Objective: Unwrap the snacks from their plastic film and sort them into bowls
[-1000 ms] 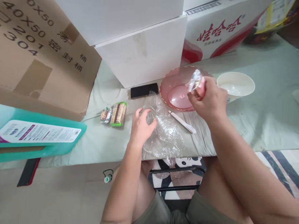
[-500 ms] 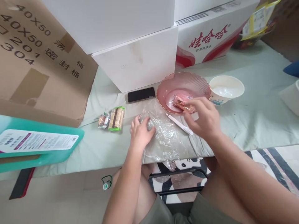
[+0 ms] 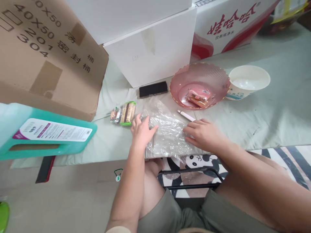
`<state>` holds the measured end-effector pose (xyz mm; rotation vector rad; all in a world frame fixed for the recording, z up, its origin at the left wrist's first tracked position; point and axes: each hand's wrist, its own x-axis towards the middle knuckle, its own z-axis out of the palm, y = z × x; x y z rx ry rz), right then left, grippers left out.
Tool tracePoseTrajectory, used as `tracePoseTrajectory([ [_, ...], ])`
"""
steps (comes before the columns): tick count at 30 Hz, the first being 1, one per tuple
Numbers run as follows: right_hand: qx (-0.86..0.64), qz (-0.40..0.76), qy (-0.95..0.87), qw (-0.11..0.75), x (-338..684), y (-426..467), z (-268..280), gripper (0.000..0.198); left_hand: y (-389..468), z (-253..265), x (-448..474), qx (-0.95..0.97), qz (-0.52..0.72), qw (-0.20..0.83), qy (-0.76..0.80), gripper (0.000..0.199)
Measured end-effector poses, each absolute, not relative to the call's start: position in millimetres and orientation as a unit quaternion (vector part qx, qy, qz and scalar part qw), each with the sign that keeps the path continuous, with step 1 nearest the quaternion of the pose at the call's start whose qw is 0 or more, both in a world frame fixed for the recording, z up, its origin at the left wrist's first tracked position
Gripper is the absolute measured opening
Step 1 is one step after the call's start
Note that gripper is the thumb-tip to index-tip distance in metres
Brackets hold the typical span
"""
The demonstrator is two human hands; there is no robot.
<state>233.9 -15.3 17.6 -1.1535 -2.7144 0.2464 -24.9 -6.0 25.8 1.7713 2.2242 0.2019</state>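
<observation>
A crumpled clear plastic bag [image 3: 167, 132] lies flat on the cloth between my hands. My left hand [image 3: 143, 132] rests at its left edge, thumb and fingers spread, gripping nothing. At the bag's right edge is my right hand [image 3: 204, 133], fingers stretched forward and touching the plastic, thumb a little apart. A slim white pen-like tool [image 3: 186, 115] sticks out just beyond the right fingers, which hide its near end. Behind it, a pink scalloped bowl [image 3: 177, 77] holds several wrapped snacks [image 3: 198, 97]. Left of my left hand lie a green-edged snack packet [image 3: 127, 113] and small wrapped snacks [image 3: 115, 115].
A black phone [image 3: 153, 89] lies before a white box [image 3: 150, 48]. A paper tub [image 3: 249, 81] stands right of the bowl. A teal jug [image 3: 48, 132] and a large cardboard carton [image 3: 53, 61] take up the left. The table's front edge runs close to my knees.
My right hand has drawn back from the bowl, leaving a wrapped snack in it, and come down at the bag's right edge. My left hand stays by the bag. The view has shifted slightly.
</observation>
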Motion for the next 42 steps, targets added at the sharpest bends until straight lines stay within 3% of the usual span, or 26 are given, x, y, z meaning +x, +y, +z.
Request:
tracePoseTrajectory([
  [2, -0.387, 0.068, -0.913, 0.111, 225, -17, 17, 0.022, -9, 27, -26, 0.624, 0.086, 0.133, 0.766, 0.058],
  [5, -0.388, 0.085, -0.911, 0.108, 210, -17, 13, 0.017, -13, 27, -23, 0.644, 0.102, 0.133, 0.746, 0.055],
  [7, -0.409, 0.114, -0.897, 0.126, 207, -16, 12, 0.025, -15, 26, -21, 0.649, 0.088, 0.151, 0.741, 0.055],
  [14, -0.536, 0.236, -0.715, 0.382, 245, -4, 27, 0.008, -16, 18, -27, 0.643, 0.066, 0.178, 0.742, 0.057],
  [17, -0.581, 0.168, -0.646, 0.466, 264, -5, 39, 0.012, -18, 23, -28, 0.645, 0.083, 0.172, 0.74, 0.056],
  [20, -0.472, 0.058, -0.687, 0.549, 269, -20, 54, 0.021, -22, 29, -27, 0.663, 0.107, 0.167, 0.722, 0.052],
  [22, -0.338, 0.087, -0.781, 0.519, 260, -35, 58, 0.025, -24, 30, -25, 0.67, 0.116, 0.165, 0.714, 0.05],
  [24, -0.237, 0.159, -0.878, 0.384, 245, -49, 52, 0.033, -24, 29, -25, 0.671, 0.118, 0.163, 0.714, 0.05],
  [27, -0.244, 0.15, -0.936, 0.204, 223, -57, 30, 0.051, -24, 30, -28, 0.67, 0.132, 0.164, 0.712, 0.054],
  [31, -0.304, 0.142, -0.938, 0.088, 216, -49, 7, 0.025, -32, 45, -38, 0.693, 0.101, 0.225, 0.678, 0.057],
  [33, -0.311, 0.163, -0.932, 0.093, 221, -43, 7, 0.022, -46, 54, -41, 0.717, 0.039, 0.269, 0.642, 0.068],
  [37, -0.335, 0.307, -0.86, 0.23, 231, -36, 22, 0.019, -87, 57, -39, 0.756, -0.005, 0.29, 0.586, 0.089],
  [39, -0.369, 0.404, -0.786, 0.289, 235, -33, 29, 0.015, -105, 54, -38, 0.76, 0.033, 0.288, 0.582, 0.074],
  [42, -0.409, 0.513, -0.677, 0.333, 241, -28, 32, 0.013, -113, 53, -39, 0.717, 0.144, 0.305, 0.611, 0.027],
])
